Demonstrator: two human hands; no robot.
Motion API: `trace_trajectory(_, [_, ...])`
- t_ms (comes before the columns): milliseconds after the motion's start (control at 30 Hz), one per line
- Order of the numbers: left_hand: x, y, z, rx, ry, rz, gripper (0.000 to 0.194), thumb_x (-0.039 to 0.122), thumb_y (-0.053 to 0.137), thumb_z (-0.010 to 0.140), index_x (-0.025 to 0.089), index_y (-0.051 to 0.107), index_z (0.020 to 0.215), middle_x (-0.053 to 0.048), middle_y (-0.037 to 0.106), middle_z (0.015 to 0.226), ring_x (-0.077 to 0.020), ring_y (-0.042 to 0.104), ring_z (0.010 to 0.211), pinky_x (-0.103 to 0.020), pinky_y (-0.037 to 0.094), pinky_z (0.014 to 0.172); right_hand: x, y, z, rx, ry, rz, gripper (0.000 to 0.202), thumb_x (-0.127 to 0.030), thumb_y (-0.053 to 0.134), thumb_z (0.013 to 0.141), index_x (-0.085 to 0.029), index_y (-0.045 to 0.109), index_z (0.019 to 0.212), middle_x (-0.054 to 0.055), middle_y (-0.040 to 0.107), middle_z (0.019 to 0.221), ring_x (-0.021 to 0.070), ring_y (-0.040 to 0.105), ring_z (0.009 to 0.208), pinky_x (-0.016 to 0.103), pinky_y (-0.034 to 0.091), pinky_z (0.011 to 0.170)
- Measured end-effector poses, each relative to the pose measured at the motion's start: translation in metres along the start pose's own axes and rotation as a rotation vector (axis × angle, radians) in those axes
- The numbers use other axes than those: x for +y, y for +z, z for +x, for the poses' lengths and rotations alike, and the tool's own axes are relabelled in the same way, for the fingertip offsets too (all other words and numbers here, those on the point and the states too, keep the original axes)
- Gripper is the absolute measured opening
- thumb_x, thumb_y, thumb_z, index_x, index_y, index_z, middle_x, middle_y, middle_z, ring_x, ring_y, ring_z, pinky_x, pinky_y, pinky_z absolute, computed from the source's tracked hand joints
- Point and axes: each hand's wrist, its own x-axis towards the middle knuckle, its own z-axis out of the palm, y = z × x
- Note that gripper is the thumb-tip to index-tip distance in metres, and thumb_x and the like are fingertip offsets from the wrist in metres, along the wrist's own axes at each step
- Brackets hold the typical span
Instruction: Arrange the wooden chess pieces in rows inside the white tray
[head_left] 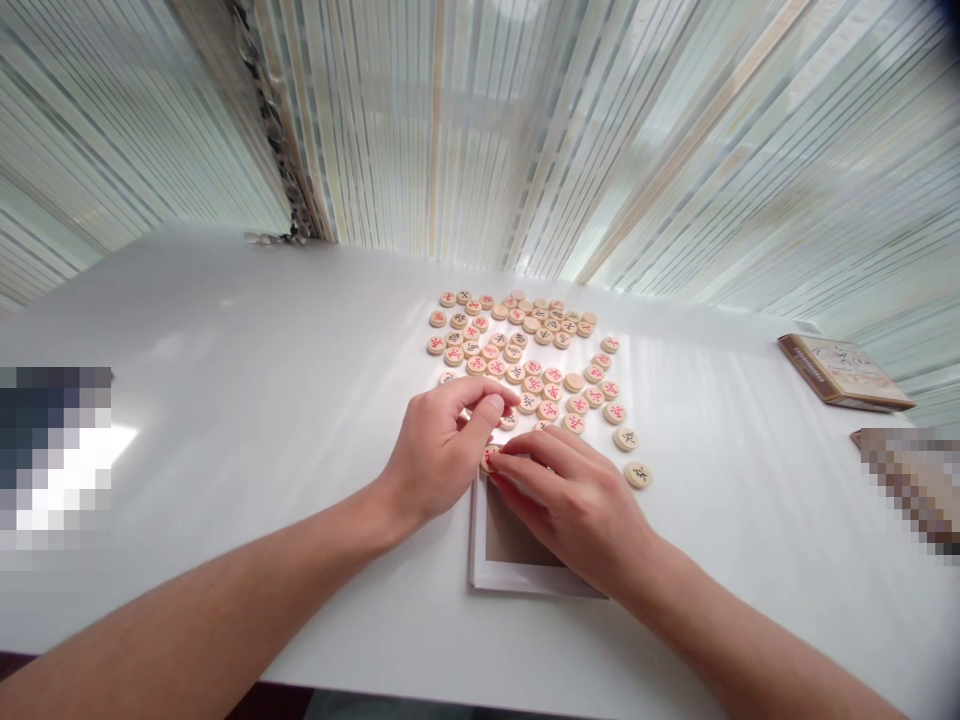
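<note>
A person's two bare hands meet above the far-left corner of a white-rimmed tray [514,530] with a brown inside, set on a white surface [315,600]. The right hand [581,495] reaches over the tray from its right side, its grip narrow, fingertips closed on a red-marked disc [489,457] at that far-left corner; whether the disc touches the rim cannot be told. The left hand [442,440], just beyond the same corner and to its left, has thumb and forefinger drawn close together and the other fingers curled; whether its grip holds anything cannot be seen. A black-marked disc [508,419] lies just beneath the left fingertips, near the tray's far edge.

Dozens of round pale wooden discs [533,384] spread beyond the tray, most bearing red or black characters, several showing plain faces, those at the far end crowded together. Two black-marked outlying discs [638,475] sit apart from the others, to the right of the tray and beyond the right wrist. Well to the right of the tray and farther back rests a printed carton [851,372] with a brown side. Striped curtains [480,140] hang behind everything, farthest from the tray.
</note>
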Motion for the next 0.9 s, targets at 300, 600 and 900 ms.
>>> trace_trajectory(300, [0.000,0.000,0.000,-0.002,-0.006,-0.007,0.025,0.029,0.057,0.101,0.020,0.080,0.098,-0.006,0.078,0.097,-0.0222,0.075,0.091,-0.031,0.064,0.075,-0.008,0.002,0.000,0.019,0.001,-0.089,0.017,-0.010,0.060,0.106,-0.014,0.076,0.101,0.010,0.078,0.092,0.0190,0.062,0.073,0.033,0.052,0.065])
trace_trajectory(600, [-0.002,0.001,0.000,0.005,-0.012,-0.005,0.025,0.029,0.058,0.101,0.020,0.081,0.099,-0.006,0.079,0.100,-0.0230,0.076,0.095,-0.031,0.064,0.076,-0.013,0.005,-0.001,0.018,0.039,-0.137,0.018,-0.009,0.060,0.105,-0.012,0.077,0.100,0.010,0.078,0.091,0.0196,0.065,0.074,0.033,0.054,0.065])
trace_trajectory(900, [-0.001,0.000,0.001,0.013,-0.021,-0.003,0.025,0.030,0.058,0.101,0.020,0.080,0.097,-0.006,0.078,0.098,-0.0233,0.076,0.093,-0.032,0.065,0.075,-0.016,0.006,-0.001,0.047,0.035,-0.147,0.016,-0.008,0.061,0.105,-0.010,0.077,0.101,0.011,0.079,0.092,0.0209,0.069,0.076,0.033,0.056,0.067])
